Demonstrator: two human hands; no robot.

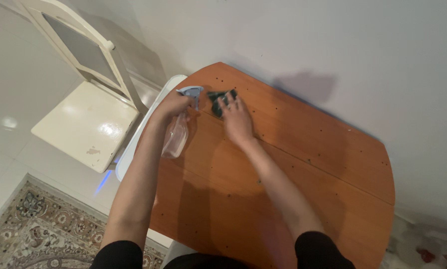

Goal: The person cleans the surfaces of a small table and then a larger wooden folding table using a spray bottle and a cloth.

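My left hand (172, 105) grips a clear spray bottle (175, 137) with a pale blue trigger head (192, 92), held over the left edge of a brown wooden table (303, 164). The bottle hangs downward toward me from the hand. My right hand (237, 119) lies flat on a dark green cloth (217, 98), pressing it onto the far left part of the tabletop, just right of the trigger head. Small dark specks dot the wood.
A cream chair (86, 124) with a glossy seat stands to the left of the table. A white flat object (134, 144) lies under the table's left edge. A patterned rug (34, 234) covers the floor at lower left. A white wall (333, 45) runs behind the table.
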